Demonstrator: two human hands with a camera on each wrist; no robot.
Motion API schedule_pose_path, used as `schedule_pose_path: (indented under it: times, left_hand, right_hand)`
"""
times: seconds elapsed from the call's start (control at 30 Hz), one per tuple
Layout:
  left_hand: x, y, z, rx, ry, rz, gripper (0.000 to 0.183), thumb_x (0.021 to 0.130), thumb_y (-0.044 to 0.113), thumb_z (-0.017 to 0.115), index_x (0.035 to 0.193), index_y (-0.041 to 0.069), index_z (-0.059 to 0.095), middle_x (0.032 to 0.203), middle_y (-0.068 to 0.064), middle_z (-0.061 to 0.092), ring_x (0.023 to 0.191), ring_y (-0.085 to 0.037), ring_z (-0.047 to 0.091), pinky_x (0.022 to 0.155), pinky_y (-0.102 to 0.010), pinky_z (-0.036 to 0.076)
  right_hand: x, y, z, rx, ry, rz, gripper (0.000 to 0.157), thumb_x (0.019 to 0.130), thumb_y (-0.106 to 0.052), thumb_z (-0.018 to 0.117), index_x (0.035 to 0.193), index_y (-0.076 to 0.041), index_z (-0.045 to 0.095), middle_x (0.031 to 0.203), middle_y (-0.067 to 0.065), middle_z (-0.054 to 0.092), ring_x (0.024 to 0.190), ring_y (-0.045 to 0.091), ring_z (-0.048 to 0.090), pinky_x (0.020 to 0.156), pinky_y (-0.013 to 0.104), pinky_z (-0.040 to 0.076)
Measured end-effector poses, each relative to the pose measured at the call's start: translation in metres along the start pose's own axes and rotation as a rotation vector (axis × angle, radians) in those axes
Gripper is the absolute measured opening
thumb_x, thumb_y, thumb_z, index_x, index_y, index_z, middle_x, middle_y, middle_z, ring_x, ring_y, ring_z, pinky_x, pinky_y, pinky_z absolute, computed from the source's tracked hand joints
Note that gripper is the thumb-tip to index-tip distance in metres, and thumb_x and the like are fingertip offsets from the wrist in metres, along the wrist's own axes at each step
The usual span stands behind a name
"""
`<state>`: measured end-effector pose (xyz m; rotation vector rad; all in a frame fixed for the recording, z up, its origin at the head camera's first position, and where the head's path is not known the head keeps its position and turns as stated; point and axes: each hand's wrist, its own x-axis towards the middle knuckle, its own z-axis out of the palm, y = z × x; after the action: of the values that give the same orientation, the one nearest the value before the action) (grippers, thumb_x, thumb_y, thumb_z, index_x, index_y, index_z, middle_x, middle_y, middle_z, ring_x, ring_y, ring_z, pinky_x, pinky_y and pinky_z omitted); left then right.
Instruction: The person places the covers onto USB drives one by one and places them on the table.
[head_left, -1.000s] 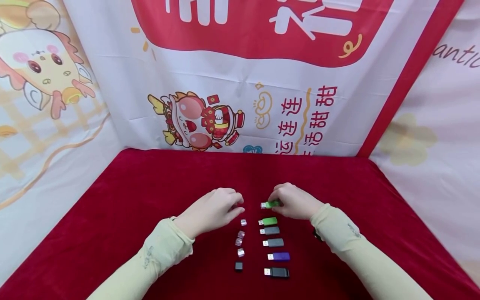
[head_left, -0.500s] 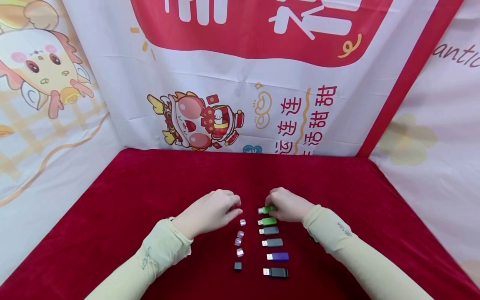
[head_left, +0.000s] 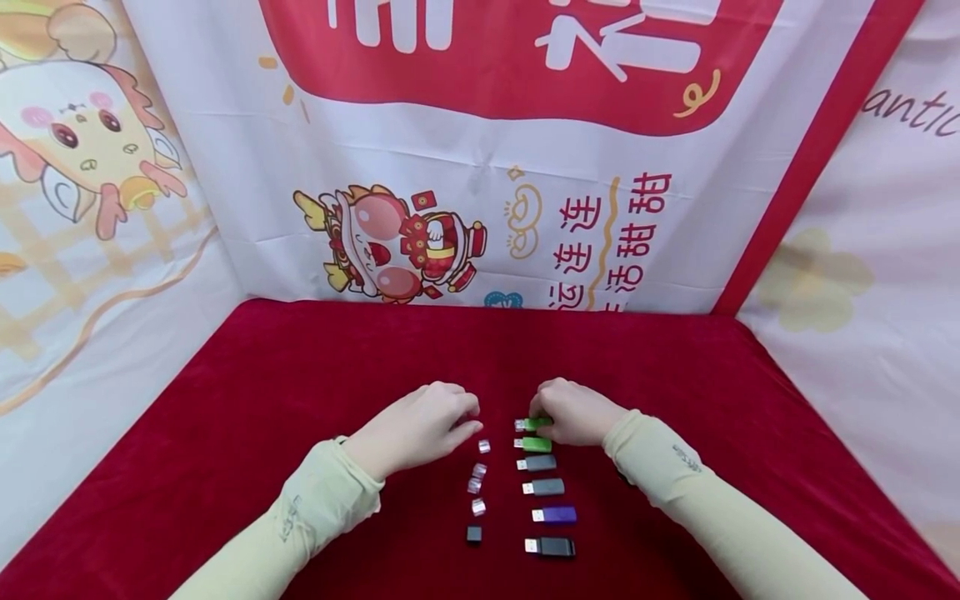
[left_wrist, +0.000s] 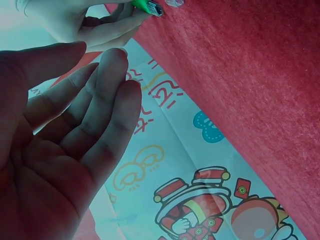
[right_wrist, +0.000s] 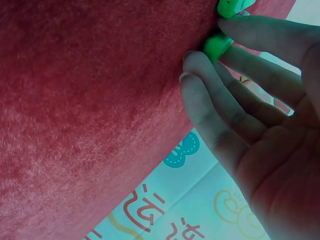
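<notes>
My right hand [head_left: 576, 412] is low over the red cloth and pinches a green USB flash drive [right_wrist: 218, 46] between thumb and fingers. A clear cap [head_left: 520, 425] covers its plug end, which points left. Right below it lies a second green USB flash drive [head_left: 537, 445] with a bare metal plug, close to the thumb. My left hand [head_left: 429, 427] hovers to the left with nothing in it, its fingers relaxed and slightly bent, as the palm [left_wrist: 45, 175] in the left wrist view shows. Nearest to its fingertips is a small clear cap [head_left: 483, 447].
Two grey flash drives [head_left: 543, 487], a purple one [head_left: 554, 515] and a black one [head_left: 550, 547] continue the column toward me, plugs to the left. Left of them runs a line of clear caps [head_left: 478, 507], ending with a black cap [head_left: 474, 535]. Printed fabric [head_left: 420, 167] hangs behind the red-covered table [head_left: 315, 350].
My right hand has moved slightly toward me and left, bringing the capped green flash drive down beside the other green one. My left hand has barely moved.
</notes>
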<state>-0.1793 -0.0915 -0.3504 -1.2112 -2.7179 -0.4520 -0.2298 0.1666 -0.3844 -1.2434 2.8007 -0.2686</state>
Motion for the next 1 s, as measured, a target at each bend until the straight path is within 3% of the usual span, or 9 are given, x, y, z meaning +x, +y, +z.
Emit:
schedule_pose_path:
  times: [0.2, 0.43, 0.77, 1.0]
  left_hand:
    - [-0.001, -0.001, 0.001, -0.01, -0.006, 0.002, 0.01, 0.088, 0.02, 0.075, 0.093, 0.013, 0.071, 0.082, 0.005, 0.063, 0.07, -0.005, 0.055, 0.067, -0.02, 0.05]
    - [-0.005, -0.004, 0.003, 0.015, -0.002, -0.01, 0.008, 0.089, 0.021, 0.074, 0.092, 0.014, 0.07, 0.081, 0.005, 0.063, 0.07, -0.006, 0.055, 0.068, -0.024, 0.051]
    - [-0.009, -0.006, 0.006, 0.007, -0.049, -0.034, 0.007, 0.09, 0.021, 0.073, 0.092, 0.014, 0.071, 0.082, 0.005, 0.063, 0.071, -0.007, 0.055, 0.068, -0.025, 0.051]
    - [-0.009, -0.008, 0.008, -0.008, -0.073, -0.014, 0.008, 0.09, 0.019, 0.072, 0.084, 0.017, 0.068, 0.073, 0.01, 0.056, 0.064, -0.005, 0.049, 0.061, -0.023, 0.046]
  right_hand:
    - [-0.001, 0.002, -0.003, 0.012, -0.009, -0.012, 0.007, 0.083, -0.012, 0.078, 0.088, -0.008, 0.076, 0.081, -0.001, 0.065, 0.075, 0.012, 0.058, 0.065, 0.025, 0.051]
    - [-0.01, -0.003, -0.02, -0.019, 0.011, 0.09, 0.024, 0.08, -0.019, 0.083, 0.099, -0.007, 0.076, 0.09, 0.002, 0.066, 0.077, 0.012, 0.058, 0.07, 0.028, 0.053]
    - [-0.018, -0.012, -0.018, -0.031, -0.032, -0.013, 0.019, 0.082, -0.017, 0.081, 0.098, -0.008, 0.076, 0.089, 0.002, 0.067, 0.073, 0.008, 0.055, 0.065, 0.024, 0.051]
    - [-0.02, -0.015, -0.014, -0.05, 0.004, -0.044, 0.019, 0.081, -0.018, 0.081, 0.097, -0.008, 0.076, 0.084, 0.0, 0.065, 0.069, 0.006, 0.053, 0.062, 0.023, 0.05]
